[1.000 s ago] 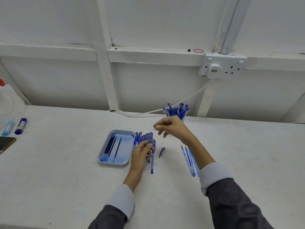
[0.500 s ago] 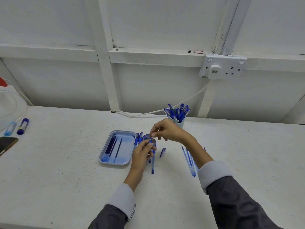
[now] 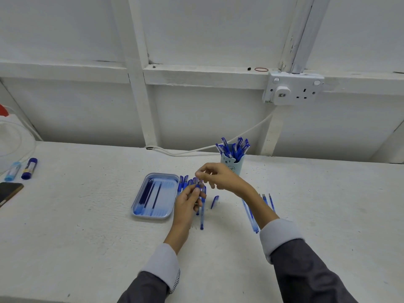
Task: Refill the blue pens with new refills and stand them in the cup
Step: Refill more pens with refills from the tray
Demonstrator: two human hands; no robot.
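My left hand (image 3: 188, 201) grips a blue pen (image 3: 202, 212) that slants down to the table, tip near the front. My right hand (image 3: 218, 176) pinches the top end of that pen with thumb and forefinger. A row of blue pens (image 3: 184, 183) lies behind my left hand, beside a pale blue tray (image 3: 166, 212) that holds dark blue refills (image 3: 150, 194). A light blue bear cup (image 3: 232, 166) at the back holds several blue pens. A loose blue cap (image 3: 215, 201) lies right of my left hand. Several thin refills (image 3: 251, 212) lie under my right forearm.
A white cable (image 3: 196, 149) runs along the wall from a double socket (image 3: 293, 89). At the far left lie two glue sticks (image 3: 28, 168), a dark phone (image 3: 9, 191) and a white container (image 3: 11, 136).
My right hand came down from in front of the cup to the top of the pen held by my left hand. My left hand stayed in place.
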